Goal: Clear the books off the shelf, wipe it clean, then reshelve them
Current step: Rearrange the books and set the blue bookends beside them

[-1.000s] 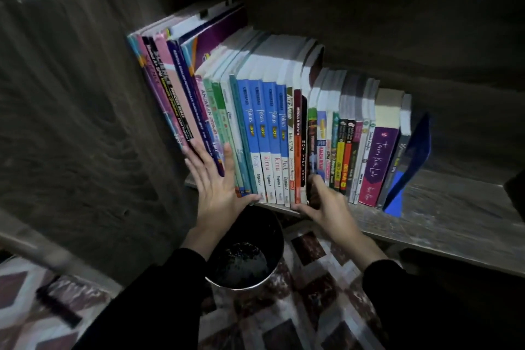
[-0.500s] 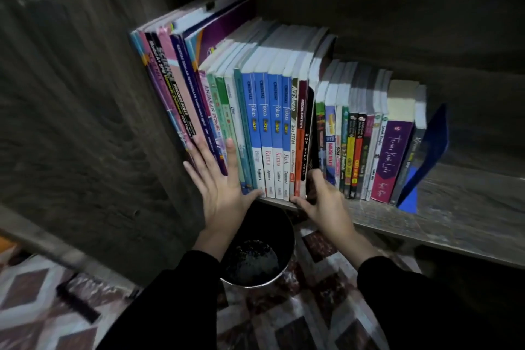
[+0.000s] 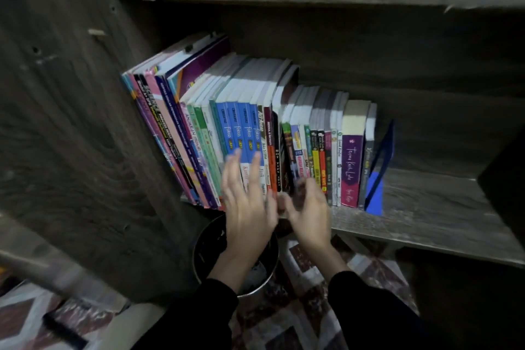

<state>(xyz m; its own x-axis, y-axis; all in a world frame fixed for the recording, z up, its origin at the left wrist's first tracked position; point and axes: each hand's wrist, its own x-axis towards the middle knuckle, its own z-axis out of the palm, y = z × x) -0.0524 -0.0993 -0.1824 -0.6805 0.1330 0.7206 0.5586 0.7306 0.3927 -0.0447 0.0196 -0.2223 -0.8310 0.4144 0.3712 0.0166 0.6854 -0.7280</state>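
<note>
Okay, books [image 3: 284, 133] are all standing in one row on the shelf [image 3: 426, 207], the last one touching the blue bookend [image 3: 379, 167] and the tall ones at the far end from it leaning. Left hand [image 3: 247, 207] is sliding toward the bookend: half a second ago it was lying flat on the tall leaning spines, and now it is hovering in front of the blue spines [image 3: 241, 128], fingers [image 3: 231, 173] straight and spread, gripping nothing. Right hand [image 3: 309, 213] is staying at the foot of the dark spines, nearer the bookend, fingers curling in; motion blur, so I cannot tell whether it is gripping a book. Both hands are now sitting close together. Metal bucket [image 3: 204, 244] is standing below the shelf, away from the bookend. Judgement: hands are closing on a middle batch to pull out; nothing is coming off yet, so clearing is just starting and wiping is waiting.
</note>
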